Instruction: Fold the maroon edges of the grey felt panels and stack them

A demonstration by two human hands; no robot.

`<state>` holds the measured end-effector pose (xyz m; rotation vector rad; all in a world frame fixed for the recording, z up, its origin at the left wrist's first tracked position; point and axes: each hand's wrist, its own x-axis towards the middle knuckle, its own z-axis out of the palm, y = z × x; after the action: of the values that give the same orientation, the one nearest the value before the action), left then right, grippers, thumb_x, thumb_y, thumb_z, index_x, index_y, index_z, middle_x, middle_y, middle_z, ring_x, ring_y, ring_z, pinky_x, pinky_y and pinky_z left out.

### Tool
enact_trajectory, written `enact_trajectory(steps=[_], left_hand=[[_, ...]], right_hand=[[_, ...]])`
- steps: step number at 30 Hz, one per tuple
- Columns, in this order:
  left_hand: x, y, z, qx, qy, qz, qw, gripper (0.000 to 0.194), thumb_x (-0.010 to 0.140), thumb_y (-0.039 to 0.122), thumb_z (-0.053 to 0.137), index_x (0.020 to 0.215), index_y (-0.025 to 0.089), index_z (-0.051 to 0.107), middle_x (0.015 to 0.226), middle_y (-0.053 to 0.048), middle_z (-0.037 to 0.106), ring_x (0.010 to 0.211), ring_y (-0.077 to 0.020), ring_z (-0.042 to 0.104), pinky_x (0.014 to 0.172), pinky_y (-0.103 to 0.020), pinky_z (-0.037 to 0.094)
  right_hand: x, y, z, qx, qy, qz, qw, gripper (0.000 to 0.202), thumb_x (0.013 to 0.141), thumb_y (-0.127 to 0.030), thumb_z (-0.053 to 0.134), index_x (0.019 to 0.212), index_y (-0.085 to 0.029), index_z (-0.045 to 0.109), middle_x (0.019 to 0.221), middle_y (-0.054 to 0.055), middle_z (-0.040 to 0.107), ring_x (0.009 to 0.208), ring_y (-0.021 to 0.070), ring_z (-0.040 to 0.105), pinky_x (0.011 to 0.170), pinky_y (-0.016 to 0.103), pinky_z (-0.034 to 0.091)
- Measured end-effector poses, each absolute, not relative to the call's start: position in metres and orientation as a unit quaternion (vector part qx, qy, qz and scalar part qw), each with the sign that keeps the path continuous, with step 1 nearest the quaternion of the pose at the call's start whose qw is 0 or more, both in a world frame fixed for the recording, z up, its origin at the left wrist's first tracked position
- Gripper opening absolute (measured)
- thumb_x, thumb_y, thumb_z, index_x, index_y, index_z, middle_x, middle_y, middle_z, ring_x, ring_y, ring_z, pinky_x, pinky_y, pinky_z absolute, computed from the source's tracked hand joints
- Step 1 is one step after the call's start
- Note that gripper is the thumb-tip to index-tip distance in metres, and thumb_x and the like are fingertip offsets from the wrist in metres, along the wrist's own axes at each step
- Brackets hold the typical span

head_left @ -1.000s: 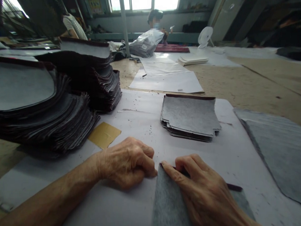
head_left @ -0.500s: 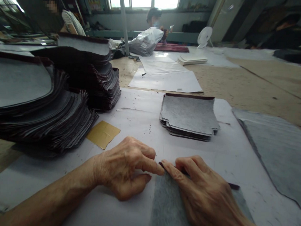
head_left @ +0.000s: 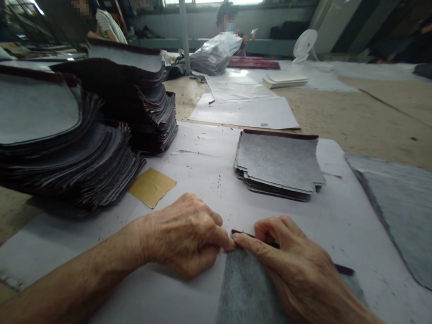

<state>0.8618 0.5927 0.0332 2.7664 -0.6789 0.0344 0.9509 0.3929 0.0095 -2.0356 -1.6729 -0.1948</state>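
Note:
A grey-backed sheet (head_left: 254, 283) with a dark maroon folded edge lies in front of me, its lower part cut off by the frame. My right hand (head_left: 294, 268) presses on it, index finger laid along the fold near the top left corner and the other fingers curled under. At that same corner, my left hand (head_left: 190, 238) is closed, with thumb and index finger together and the index tip touching the sheet. Whether a bit of the edge sits between those fingers is hidden. Beyond my right hand rests a small stack of similar grey pieces (head_left: 278, 160).
Two tall piles of maroon-edged pieces, a near pile (head_left: 33, 111) and a far pile (head_left: 128, 89), stand left. A yellow card (head_left: 153, 187) lies beside them. Larger grey sheets (head_left: 405, 212) are at right. White boards (head_left: 246, 109), a plastic bag (head_left: 215, 53), a fan (head_left: 305, 44) and people are farther back.
My left thumb and index finger have come together, with the fingertip now at the sheet's corner. My right hand keeps its press on the fold. The whole view has shifted slightly.

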Motion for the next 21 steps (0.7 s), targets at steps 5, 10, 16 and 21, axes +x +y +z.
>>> enact_trajectory(steps=[5, 10, 16, 21], left_hand=[[0.861, 0.593, 0.034, 0.96, -0.233, 0.018, 0.152, 0.021, 0.069, 0.013, 0.05, 0.081, 0.025, 0.064, 0.058, 0.004, 0.055, 0.056, -0.012, 0.054, 0.051, -0.027, 0.034], [0.861, 0.594, 0.034, 0.961, -0.235, 0.003, 0.145, 0.026, 0.069, 0.015, 0.049, 0.087, 0.027, 0.064, 0.059, 0.003, 0.056, 0.057, -0.0141, 0.053, 0.05, -0.028, 0.032], [0.861, 0.592, 0.034, 0.967, -0.216, -0.006, 0.137, 0.018, 0.071, 0.016, 0.049, 0.078, 0.026, 0.062, 0.057, 0.004, 0.052, 0.055, -0.0133, 0.053, 0.053, -0.028, 0.033], [0.86, 0.592, 0.035, 0.966, -0.22, -0.012, 0.138, 0.029, 0.071, 0.016, 0.049, 0.092, 0.03, 0.064, 0.06, 0.003, 0.054, 0.058, -0.0142, 0.054, 0.052, -0.028, 0.032]], right_hand=[[0.952, 0.393, 0.008, -0.758, -0.588, -0.04, 0.281, 0.033, 0.082, -0.007, 0.04, 0.097, -0.026, 0.062, 0.075, 0.002, 0.046, 0.068, 0.0141, 0.046, 0.055, 0.024, 0.039], [0.953, 0.393, 0.001, -0.77, -0.561, -0.007, 0.305, 0.04, 0.084, -0.007, 0.035, 0.11, -0.03, 0.055, 0.078, 0.001, 0.047, 0.069, 0.0133, 0.049, 0.057, 0.023, 0.042], [0.948, 0.395, 0.004, -0.767, -0.578, -0.053, 0.272, 0.03, 0.081, -0.008, 0.043, 0.098, -0.026, 0.059, 0.073, 0.001, 0.045, 0.065, 0.0135, 0.046, 0.051, 0.023, 0.036], [0.949, 0.39, 0.01, -0.768, -0.546, -0.067, 0.328, 0.024, 0.084, -0.011, 0.043, 0.101, -0.019, 0.059, 0.083, 0.004, 0.051, 0.075, 0.0142, 0.05, 0.061, 0.026, 0.043]])
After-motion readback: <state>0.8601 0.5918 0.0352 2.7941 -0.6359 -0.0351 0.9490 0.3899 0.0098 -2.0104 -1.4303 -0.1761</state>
